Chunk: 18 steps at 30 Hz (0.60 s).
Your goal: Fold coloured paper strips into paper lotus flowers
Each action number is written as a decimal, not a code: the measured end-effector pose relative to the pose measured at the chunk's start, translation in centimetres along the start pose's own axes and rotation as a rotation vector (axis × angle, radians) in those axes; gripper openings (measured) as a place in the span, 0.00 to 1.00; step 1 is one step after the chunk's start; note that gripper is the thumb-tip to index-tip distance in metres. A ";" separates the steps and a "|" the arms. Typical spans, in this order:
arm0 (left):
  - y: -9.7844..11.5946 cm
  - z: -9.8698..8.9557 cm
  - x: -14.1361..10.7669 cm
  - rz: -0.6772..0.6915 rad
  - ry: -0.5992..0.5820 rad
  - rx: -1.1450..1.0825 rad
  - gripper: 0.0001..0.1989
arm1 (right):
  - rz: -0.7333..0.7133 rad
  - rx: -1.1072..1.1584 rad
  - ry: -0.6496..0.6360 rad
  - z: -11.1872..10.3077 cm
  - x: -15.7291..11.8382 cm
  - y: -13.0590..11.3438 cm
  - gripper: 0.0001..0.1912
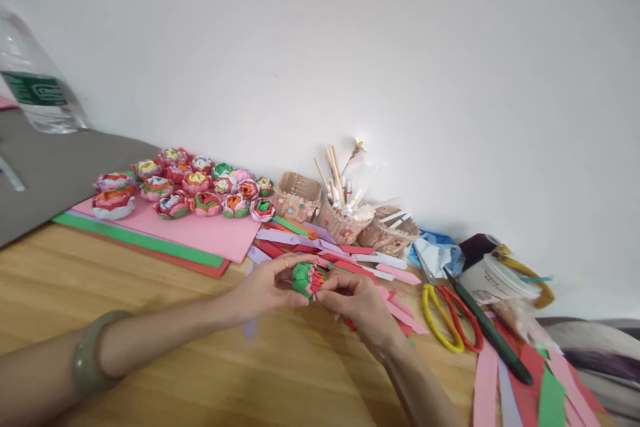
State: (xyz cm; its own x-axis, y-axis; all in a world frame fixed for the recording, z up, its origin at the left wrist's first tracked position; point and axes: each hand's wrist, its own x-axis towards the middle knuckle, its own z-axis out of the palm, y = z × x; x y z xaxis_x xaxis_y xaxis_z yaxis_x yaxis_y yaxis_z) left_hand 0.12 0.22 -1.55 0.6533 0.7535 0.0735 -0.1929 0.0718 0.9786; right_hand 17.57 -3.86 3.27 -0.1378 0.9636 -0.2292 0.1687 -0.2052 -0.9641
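Note:
Between my two hands, a little above the wooden table (210, 360), is a small folded paper flower (304, 280), green outside with pink, red and orange layers. My left hand (273, 288) grips its left side, fingers over the top and thumb below. At the flower's right edge my right hand (355, 300) has thumb and fingers closed on the petals. Folded paper strips (350, 257) in red, pink, lilac and white lie just behind the hands, some partly hidden by the right hand.
Several finished paper flowers (197, 181) stand on pink paper (220, 230) at the left. Three woven baskets (297, 197) line the wall. To the right lie scissors (443, 320), a dark green pen-like tool (495, 333), a white cup (500, 280) and cut strips. A bottle (37, 87) stands far left.

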 end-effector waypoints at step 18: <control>1.2 0.4 -0.2 -0.083 0.030 0.062 0.31 | -0.132 -0.129 0.004 -0.3 -0.2 0.3 0.10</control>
State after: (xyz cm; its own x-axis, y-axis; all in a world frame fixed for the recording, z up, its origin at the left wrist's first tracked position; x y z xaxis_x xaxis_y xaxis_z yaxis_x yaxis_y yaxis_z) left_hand 0.07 -0.09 -0.26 0.6428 0.7660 -0.0133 -0.0929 0.0952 0.9911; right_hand 17.92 -4.04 3.10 -0.1630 0.9814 -0.1013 0.2729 -0.0538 -0.9605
